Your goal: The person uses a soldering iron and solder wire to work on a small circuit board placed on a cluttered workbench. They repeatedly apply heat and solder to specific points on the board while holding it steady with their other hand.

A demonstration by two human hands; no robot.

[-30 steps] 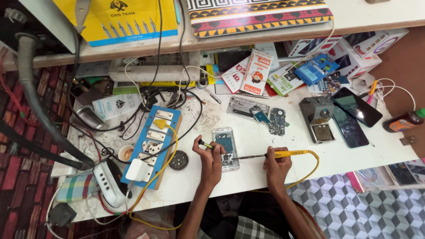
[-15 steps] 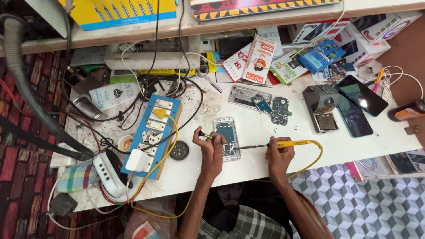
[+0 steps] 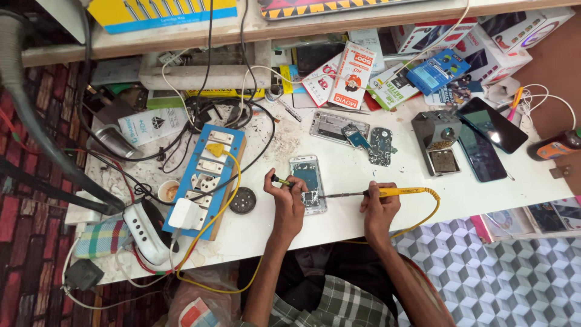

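1. the left hand (image 3: 288, 203) is closed around a small tool with a yellow and green handle (image 3: 279, 180), pinched in the fingers, with its tip toward the opened phone (image 3: 307, 183).
2. the right hand (image 3: 379, 207) is clenched on a soldering iron (image 3: 387, 192) with a yellow grip; its metal shaft runs toward 9 o'clock and its tip meets the lower end of the opened phone.
3. the opened phone lies flat on the white counter (image 3: 363, 169), between the two hands, its long side running from 12 to 6 o'clock.
4. the yellow cable (image 3: 430, 209) of the iron loops off toward 3 o'clock, then drops over the near edge of the counter.
5. at 9 o'clock from the phone sits a round dark tin (image 3: 242, 200), and beyond it a blue switchboard (image 3: 203, 175) with white sockets and a white plug.
6. at 1 o'clock from the phone lie a grey phone frame (image 3: 330, 127) and a loose circuit board (image 3: 380, 146), just beside each other.
7. at 3 o'clock, well apart, stands a grey iron stand (image 3: 439, 142), with two dark phones (image 3: 484, 136) next to it.
8. at 12 o'clock, near the back of the counter, are scattered printed packets (image 3: 351, 75) in red, white and blue.
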